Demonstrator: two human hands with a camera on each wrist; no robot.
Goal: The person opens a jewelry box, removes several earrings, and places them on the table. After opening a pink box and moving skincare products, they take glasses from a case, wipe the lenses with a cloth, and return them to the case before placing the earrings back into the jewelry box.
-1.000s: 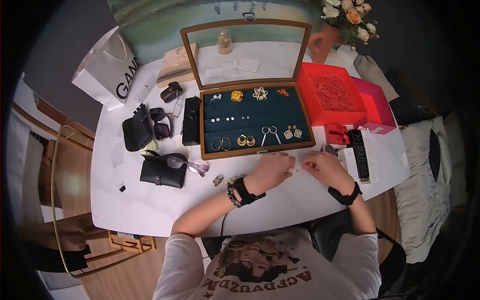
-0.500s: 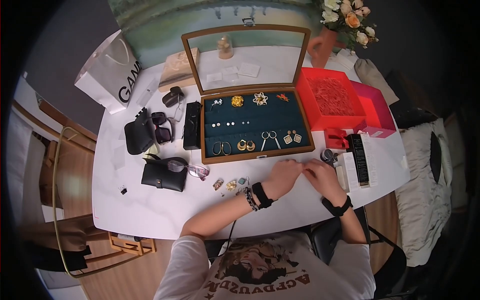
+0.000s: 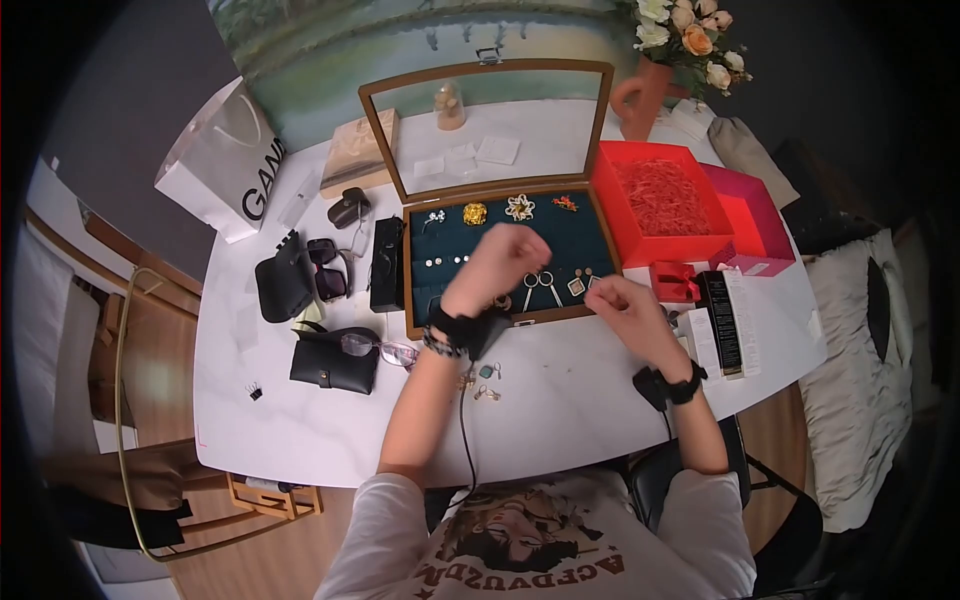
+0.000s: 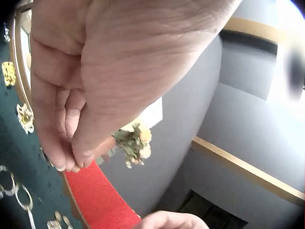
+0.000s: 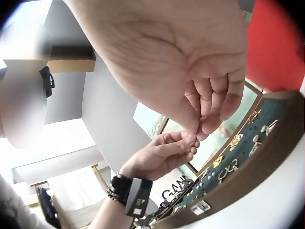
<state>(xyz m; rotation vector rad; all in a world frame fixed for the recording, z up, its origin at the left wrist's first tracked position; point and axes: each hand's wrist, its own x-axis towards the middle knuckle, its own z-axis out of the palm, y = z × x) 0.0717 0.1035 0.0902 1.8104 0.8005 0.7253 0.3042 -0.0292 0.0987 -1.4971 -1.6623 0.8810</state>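
My left hand (image 3: 505, 262) is raised over the jewellery box (image 3: 540, 320), thumb and fingertips pinched together around something tiny that they mostly hide. In the left wrist view its fingertips (image 4: 78, 167) meet beside the green lining. My right hand (image 3: 635, 312) hovers off the box's front right corner, thumb tip against forefinger; I cannot tell whether a small piece sits between them. Brooches (image 3: 475, 213) line the box's top row, stud earrings (image 3: 433, 262) the middle, and drop earrings (image 3: 538, 285) the bottom. On the table lie more earrings (image 3: 487, 372), partly behind my left wrist.
The box's glass lid (image 3: 490, 130) stands raised. To the right are a red box (image 3: 665, 245) of shredded paper and slim cartons (image 3: 715, 320). Glasses (image 3: 395, 353), a black case (image 3: 330, 365) and a paper bag (image 3: 225, 170) stand left.
My hands were together in front of the box and have parted. The left has moved up and left over the box's lining; the right has lifted slightly, staying at the right.
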